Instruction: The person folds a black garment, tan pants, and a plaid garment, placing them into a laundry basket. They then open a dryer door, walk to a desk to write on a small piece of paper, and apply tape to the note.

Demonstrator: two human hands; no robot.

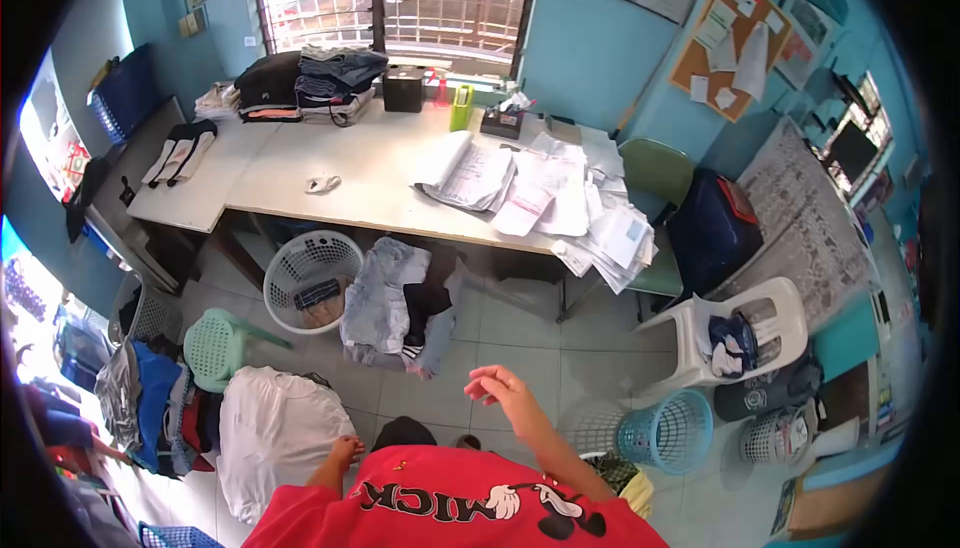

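My right hand is raised over the tiled floor, fingers stretched out and slightly bent, with nothing in it. Low at my left side, my left hand hangs beside a large white cloth bundle, its fingers loosely bent and overlapping the bundle's right edge in this view. Ahead of me, a heap of clothes with pale denim and dark pieces lies in front of the table. A white laundry basket beside it holds a few folded garments.
A long table carries folded clothes, black-and-white garments and loose papers. A green stool and piled clothes are left. Right stand a blue basket, white chair and green chair.
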